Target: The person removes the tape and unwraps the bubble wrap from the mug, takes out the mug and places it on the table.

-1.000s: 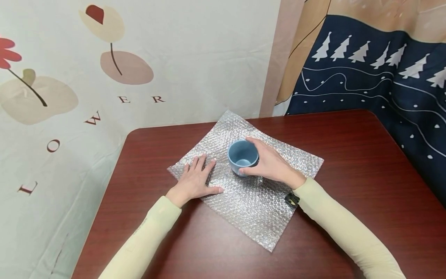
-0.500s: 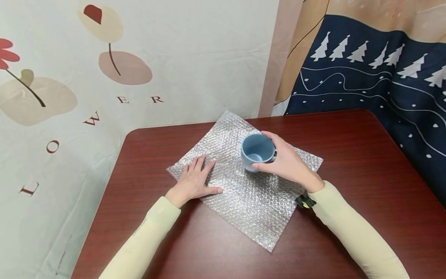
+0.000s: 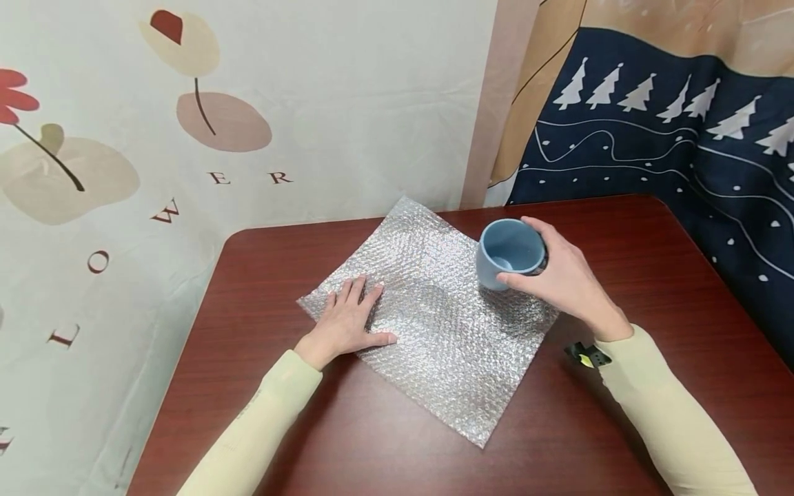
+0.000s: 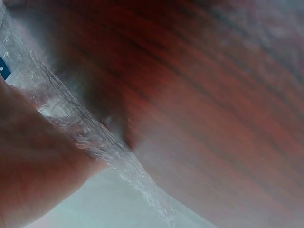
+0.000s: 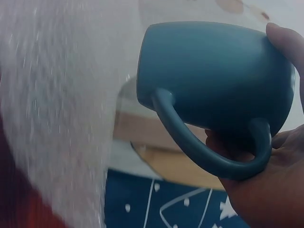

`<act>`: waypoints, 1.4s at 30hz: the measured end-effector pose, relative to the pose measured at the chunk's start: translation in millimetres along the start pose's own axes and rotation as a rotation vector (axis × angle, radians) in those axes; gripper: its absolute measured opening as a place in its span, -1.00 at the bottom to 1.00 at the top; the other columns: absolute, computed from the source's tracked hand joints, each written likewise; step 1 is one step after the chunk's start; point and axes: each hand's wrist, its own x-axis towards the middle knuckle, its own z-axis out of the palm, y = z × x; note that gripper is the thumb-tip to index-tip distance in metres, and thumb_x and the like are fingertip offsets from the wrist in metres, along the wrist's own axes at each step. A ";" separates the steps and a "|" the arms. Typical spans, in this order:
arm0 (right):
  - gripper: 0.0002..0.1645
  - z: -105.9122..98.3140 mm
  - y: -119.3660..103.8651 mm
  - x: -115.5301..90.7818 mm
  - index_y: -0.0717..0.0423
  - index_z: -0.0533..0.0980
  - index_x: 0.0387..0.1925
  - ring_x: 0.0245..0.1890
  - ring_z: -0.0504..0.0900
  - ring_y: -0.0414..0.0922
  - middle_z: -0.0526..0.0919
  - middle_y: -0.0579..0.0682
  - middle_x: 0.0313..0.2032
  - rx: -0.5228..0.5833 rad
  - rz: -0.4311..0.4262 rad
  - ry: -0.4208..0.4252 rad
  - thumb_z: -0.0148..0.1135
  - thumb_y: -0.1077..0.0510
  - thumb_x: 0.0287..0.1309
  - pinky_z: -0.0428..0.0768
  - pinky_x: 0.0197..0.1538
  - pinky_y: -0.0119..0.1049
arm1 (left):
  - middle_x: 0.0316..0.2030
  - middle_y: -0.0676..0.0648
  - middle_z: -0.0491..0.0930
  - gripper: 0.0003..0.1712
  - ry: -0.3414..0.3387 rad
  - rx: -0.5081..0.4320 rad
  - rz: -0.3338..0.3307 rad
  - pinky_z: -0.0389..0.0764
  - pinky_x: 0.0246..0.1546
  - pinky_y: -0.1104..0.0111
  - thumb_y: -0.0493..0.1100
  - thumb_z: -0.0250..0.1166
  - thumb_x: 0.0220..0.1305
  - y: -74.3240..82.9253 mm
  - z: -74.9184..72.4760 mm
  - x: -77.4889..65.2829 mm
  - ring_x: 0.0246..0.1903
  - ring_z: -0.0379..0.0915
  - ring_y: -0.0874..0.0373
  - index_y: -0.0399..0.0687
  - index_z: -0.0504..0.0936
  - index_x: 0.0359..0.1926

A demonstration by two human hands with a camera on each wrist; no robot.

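A blue mug (image 3: 493, 265) is gripped by my right hand (image 3: 567, 282), thumb on the near side and fingers round the far side of the rim. In the right wrist view the mug (image 5: 213, 71) hangs apart from the bubble wrap (image 5: 57, 95), its handle (image 5: 199, 154) beside the palm. The silvery sheet of bubble wrap (image 3: 428, 337) lies spread on the table like a diamond. My left hand (image 3: 344, 324) rests flat on its left part with fingers spread. In the left wrist view, the side of that hand (image 4: 42, 171) lies against the bubble wrap's edge (image 4: 95, 128).
The dark red wooden table (image 3: 670, 289) reaches round the sheet on all sides. A pale printed cloth (image 3: 360, 117) hangs behind its far edge and left side. At the back right hangs a navy cloth (image 3: 608, 138) with white trees.
My right hand has lifted the mug off the middle of the bubble wrap and carried it right, over the sheet's right corner. The left hand has stayed in place.
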 end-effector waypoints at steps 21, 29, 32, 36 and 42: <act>0.19 -71.1 59.7 -8.6 0.06 0.01 0.64 0.27 0.31 0.33 0.30 0.35 0.41 -0.084 0.183 0.226 0.45 -0.18 0.20 0.37 0.18 0.46 | 0.61 -0.35 -0.12 0.27 -0.005 0.006 -0.009 -0.04 0.44 -0.35 0.54 0.33 0.16 -0.9 0.9 0.0 0.57 -0.23 -0.38 0.00 0.07 0.65; 0.23 -83.0 90.6 -11.6 0.10 -0.09 0.66 0.31 0.24 0.40 0.18 0.40 0.48 -0.106 0.275 0.218 0.36 -0.26 0.25 0.30 0.22 0.52 | 0.61 -0.35 -0.13 0.24 -0.008 -0.008 -0.008 -0.06 0.44 -0.35 0.52 0.34 0.17 0.3 0.4 -0.7 0.57 -0.25 -0.37 -0.01 0.08 0.65; 0.23 -86.4 101.0 -13.3 0.14 -0.12 0.65 0.31 0.21 0.43 0.13 0.42 0.49 -0.112 0.303 0.200 0.32 -0.27 0.28 0.28 0.23 0.53 | 0.61 -0.35 -0.14 0.24 -0.011 -0.011 -0.009 -0.06 0.44 -0.35 0.51 0.35 0.17 0.8 0.0 -0.7 0.58 -0.26 -0.37 0.00 0.08 0.65; 0.24 -88.9 111.6 -15.5 0.17 -0.15 0.65 0.30 0.21 0.45 0.11 0.46 0.49 -0.126 0.329 0.182 0.29 -0.30 0.29 0.27 0.22 0.54 | 0.62 -0.34 -0.16 0.25 -0.019 -0.005 -0.015 -0.07 0.45 -0.34 0.52 0.33 0.17 0.1 1.0 0.5 0.58 -0.28 -0.36 0.01 0.06 0.66; 0.25 -90.5 120.2 -17.5 0.19 -0.17 0.65 0.29 0.21 0.45 0.10 0.49 0.47 -0.140 0.340 0.169 0.28 -0.30 0.30 0.26 0.22 0.54 | 0.62 -0.33 -0.19 0.26 -0.019 -0.006 -0.016 -0.10 0.45 -0.34 0.54 0.31 0.17 -2.2 4.0 2.1 0.58 -0.30 -0.36 0.02 0.04 0.66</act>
